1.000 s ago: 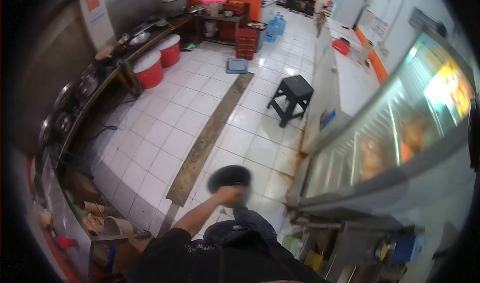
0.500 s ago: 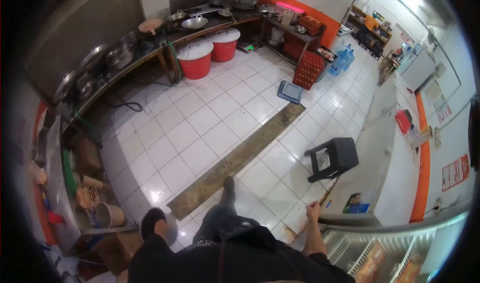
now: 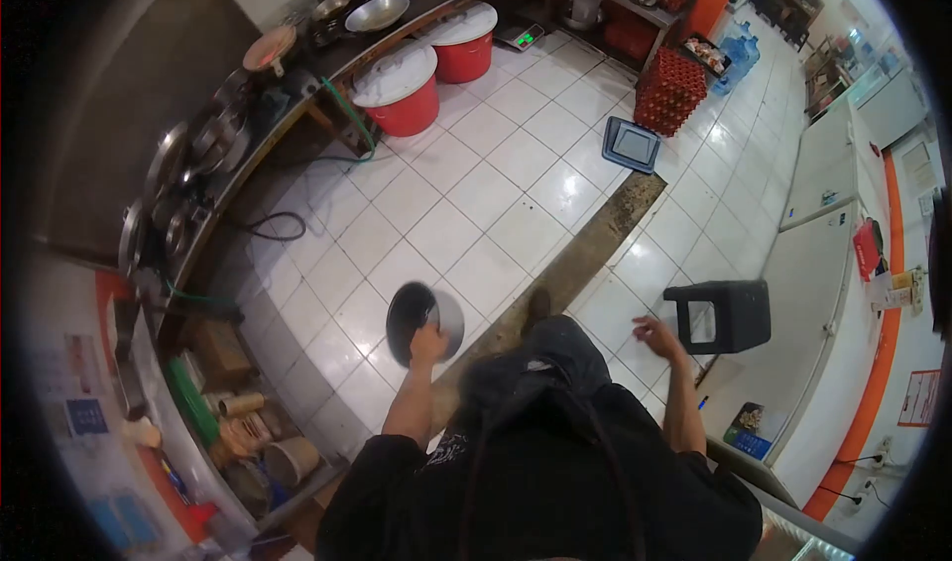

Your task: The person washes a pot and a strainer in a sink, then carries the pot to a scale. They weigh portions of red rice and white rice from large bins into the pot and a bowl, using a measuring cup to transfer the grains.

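My left hand (image 3: 428,345) is closed on the near rim of a round pot (image 3: 452,315), dark inside with a grey outer wall. The pot hangs tilted in front of me above the tiled floor, slightly blurred; its contents cannot be made out. My right hand (image 3: 656,336) is out to the side with fingers apart and nothing in it. Nearest to that hand is a black plastic stool (image 3: 739,316), lying on its side on the floor, not touching it.
A brown strip (image 3: 585,249) crosses the tiles under my feet. Two red lidded tubs (image 3: 405,110) stand below the counter with pans. A blue-grey lid (image 3: 631,147) lies by stacked egg trays (image 3: 670,93). Chest freezers (image 3: 793,313) line the right; a shelf unit (image 3: 327,472) stands left.
My left hand has swung the pot forward and toward the middle. My right hand has moved forward, its fingers now apart. I have stepped ahead and turned a little left, leaving the glass-topped freezer behind.
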Motion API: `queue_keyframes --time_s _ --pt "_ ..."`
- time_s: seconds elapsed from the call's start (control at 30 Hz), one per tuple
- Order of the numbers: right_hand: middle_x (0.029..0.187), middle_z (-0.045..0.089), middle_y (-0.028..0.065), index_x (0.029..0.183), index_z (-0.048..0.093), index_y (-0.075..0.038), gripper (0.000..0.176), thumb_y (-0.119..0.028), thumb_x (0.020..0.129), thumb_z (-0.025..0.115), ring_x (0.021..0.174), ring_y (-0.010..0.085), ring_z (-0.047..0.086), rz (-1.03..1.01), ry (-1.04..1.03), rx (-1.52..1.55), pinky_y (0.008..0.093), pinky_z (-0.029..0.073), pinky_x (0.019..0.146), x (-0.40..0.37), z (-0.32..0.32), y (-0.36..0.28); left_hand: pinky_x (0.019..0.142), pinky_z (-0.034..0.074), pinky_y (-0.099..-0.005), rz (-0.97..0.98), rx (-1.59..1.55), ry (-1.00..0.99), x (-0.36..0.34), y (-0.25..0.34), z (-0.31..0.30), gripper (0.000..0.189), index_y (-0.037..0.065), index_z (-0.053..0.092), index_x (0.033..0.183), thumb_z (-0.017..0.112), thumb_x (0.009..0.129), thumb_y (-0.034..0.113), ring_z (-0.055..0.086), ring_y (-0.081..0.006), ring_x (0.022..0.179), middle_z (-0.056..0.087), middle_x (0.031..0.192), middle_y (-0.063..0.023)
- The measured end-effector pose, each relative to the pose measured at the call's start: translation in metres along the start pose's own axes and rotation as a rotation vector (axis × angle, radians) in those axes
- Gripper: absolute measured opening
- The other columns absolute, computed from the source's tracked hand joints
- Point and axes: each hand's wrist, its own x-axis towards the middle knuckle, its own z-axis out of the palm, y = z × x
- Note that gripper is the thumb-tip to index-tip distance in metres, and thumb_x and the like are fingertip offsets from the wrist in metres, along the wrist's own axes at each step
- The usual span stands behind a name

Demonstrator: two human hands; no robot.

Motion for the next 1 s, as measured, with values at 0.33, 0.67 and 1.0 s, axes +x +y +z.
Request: queue_keyframes --time_s 0.33,0.67,1.0 --pt "0.143 0.041 0.0148 0.141 0.031 0.003 0.055 -0.035 0.103 0.020 0.130 0.0230 0.042 -0.690 0.668 -0.356 0.0409 0.032 0.109 0.118 -0.373 -0.335 0.077 0.050 -0.0466 0.089 0.094 0.025 0.210 0.136 -0.084 0.039 0.002 0.066 0.093 0.060 0.085 0.040 0.063 -0.0398 0.089 0.066 0.088 -0.0215" --pt "0.132 0.046 0.0126 0.132 0.038 0.001 0.045 -0.031 0.101 0.028 0.116 0.0194 0.045 -0.726 0.879 -0.468 0.0360 0.035 0.098 0.262 -0.452 -0.423 0.086 0.049 -0.0463 -0.118 0.123 -0.179 0.331 0.131 -0.087 0.047 0.003 0.068 0.100 0.063 0.075 0.043 0.061 -0.0408 0.099 0.066 0.097 -0.0240" --pt "0.121 0.051 0.0103 0.122 0.045 -0.001 0.036 -0.027 0.100 0.036 0.102 0.0158 0.048 -0.221 0.915 -0.358 0.0311 0.038 0.086 0.460 -0.481 -0.365 0.077 0.050 -0.0480 0.044 0.028 -0.030 0.529 0.278 -0.158 0.049 -0.006 0.064 0.090 0.060 0.083 0.042 0.062 -0.0435 0.089 0.063 0.094 -0.0286"
